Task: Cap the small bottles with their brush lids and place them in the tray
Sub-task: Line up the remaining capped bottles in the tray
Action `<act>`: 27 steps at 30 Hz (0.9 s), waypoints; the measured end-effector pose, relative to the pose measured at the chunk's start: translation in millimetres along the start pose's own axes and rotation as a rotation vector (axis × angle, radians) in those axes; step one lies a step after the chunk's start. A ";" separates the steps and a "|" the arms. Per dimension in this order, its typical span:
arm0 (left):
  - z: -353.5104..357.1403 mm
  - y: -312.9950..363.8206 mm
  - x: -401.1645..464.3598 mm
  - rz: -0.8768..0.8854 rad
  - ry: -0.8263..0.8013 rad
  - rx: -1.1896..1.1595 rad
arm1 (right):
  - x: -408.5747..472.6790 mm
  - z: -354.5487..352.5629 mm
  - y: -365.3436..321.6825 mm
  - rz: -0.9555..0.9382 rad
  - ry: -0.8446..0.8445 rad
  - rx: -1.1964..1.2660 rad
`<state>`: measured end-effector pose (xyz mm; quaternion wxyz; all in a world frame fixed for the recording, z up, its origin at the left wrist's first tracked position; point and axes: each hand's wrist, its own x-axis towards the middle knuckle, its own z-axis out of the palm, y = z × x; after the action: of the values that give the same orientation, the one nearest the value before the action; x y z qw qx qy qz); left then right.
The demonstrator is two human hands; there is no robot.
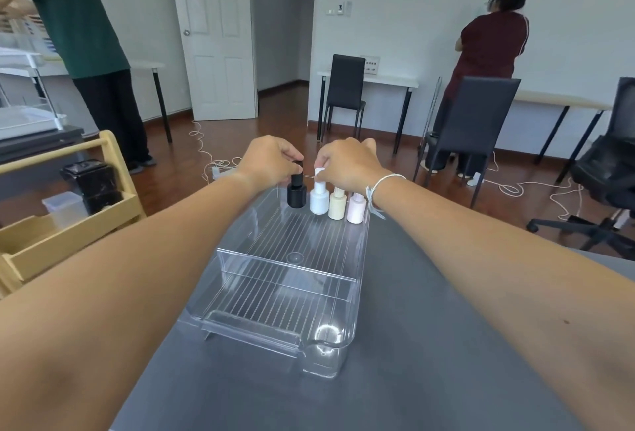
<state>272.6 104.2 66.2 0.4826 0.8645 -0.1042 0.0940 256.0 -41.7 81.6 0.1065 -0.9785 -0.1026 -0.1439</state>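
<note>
On the desk: a grey desk (429, 344) carries a clear plastic tray (275, 334), set lengthwise from the near edge towards the far edge.
Tray: see-through, ribbed floor, a cross wall dividing a near compartment from a far one.
Bottles: four small bottles stand upright in a row along the tray's far end, in the far compartment, close beside one another; whether neighbours touch, I cannot tell.
Black bottle (296, 195): leftmost in the row, black cap on top.
White bottle (319, 201): second from the left, white cap standing up between the two hands.
Cream bottle (336, 207): third, cap partly hidden behind the right wrist.
Pink bottle (355, 211): rightmost, near the tray's far right corner, top hidden by the wrist.
Left hand (271, 161): reached out over the tray's far end, fingers curled down and pinching the black bottle's cap.
Right hand (347, 164): alongside the left, fingertips pinching the white bottle's cap; a white string bracelet (379, 186) circles the wrist.
Beside the desk: a wooden rack (68, 231) at the left holds a black box and a clear container.
Farther off: two people stand at desks by the walls, dark chairs (345, 87) nearby, a white cord on the wooden floor.
</note>
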 end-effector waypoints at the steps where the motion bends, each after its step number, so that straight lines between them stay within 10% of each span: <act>1: 1.8 -0.6 0.4 -0.005 -0.007 -0.001 | 0.3 0.5 0.5 0.004 -0.003 -0.008; 27: 20.9 -9.8 4.7 0.026 0.025 0.051 | 1.1 11.7 6.8 0.017 0.057 -0.144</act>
<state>281.1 90.9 48.6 0.4606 0.8738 -0.1069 0.1137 261.7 -45.2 69.8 0.0400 -0.9799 -0.0807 -0.1778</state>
